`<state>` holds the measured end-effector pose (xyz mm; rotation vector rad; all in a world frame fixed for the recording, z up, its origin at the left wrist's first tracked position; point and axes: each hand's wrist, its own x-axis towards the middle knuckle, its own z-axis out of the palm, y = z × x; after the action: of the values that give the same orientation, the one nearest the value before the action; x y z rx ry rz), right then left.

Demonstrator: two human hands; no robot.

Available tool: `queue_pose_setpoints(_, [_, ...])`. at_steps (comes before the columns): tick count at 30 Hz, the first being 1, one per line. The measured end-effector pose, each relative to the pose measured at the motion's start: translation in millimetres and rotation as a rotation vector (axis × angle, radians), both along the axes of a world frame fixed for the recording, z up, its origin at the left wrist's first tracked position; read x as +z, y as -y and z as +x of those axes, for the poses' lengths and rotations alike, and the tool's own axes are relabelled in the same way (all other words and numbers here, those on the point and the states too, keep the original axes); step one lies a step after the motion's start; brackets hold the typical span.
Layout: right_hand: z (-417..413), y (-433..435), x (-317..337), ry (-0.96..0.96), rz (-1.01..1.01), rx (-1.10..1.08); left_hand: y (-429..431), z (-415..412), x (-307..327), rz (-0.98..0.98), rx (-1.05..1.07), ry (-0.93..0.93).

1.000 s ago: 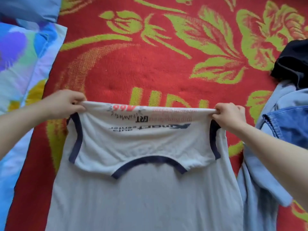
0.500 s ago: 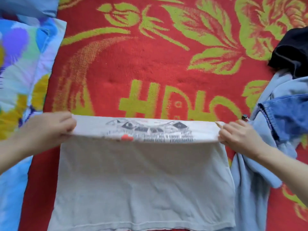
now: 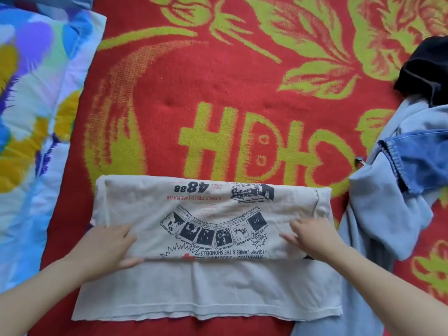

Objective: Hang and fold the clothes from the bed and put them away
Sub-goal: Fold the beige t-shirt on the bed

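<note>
A pale grey T-shirt (image 3: 208, 284) with a black and red print lies on the red blanket (image 3: 218, 81), its top part folded down over its lower part, print side up. My left hand (image 3: 106, 246) rests flat on the left end of the folded flap, thumb at the flap's lower edge. My right hand (image 3: 312, 236) lies on the right end with its fingers stretched out across the cloth. Both hands press the fold down; neither grips it.
A flowered blue, white and yellow pillow (image 3: 31, 117) lies along the left. On the right sits a heap of clothes: a light blue garment (image 3: 378, 214), a denim piece (image 3: 421, 161) and a black garment (image 3: 426, 69).
The folded top edge of the T-shirt was pulled toward me and laid down over its lower part. My hands let go of the edge and now rest flat on the flap.
</note>
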<state>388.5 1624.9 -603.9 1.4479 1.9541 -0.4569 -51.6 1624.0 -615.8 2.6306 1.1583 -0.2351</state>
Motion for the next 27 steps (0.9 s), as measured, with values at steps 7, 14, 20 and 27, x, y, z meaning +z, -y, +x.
queue_pose_setpoints(7, [-7.1, -42.9, 0.6, 0.03, 0.213, -0.161, -59.8, 16.5, 14.2, 0.078, 0.368, -0.14])
queue_pose_setpoints(14, [12.6, -57.0, -15.3, 0.196, 0.149, -0.266, -91.2, 16.2, 0.3, -0.247, 0.639, -0.248])
queue_pose_setpoints(20, [47.3, -76.4, 11.6, 0.155, 0.136, -0.169, -107.8, 3.8, 19.4, -0.259, 0.562, -0.077])
queue_pose_setpoints(27, [61.1, -93.8, 55.8, -0.233, 0.417, -0.248, -125.7, -17.1, 53.8, -0.207, 0.633, 0.129])
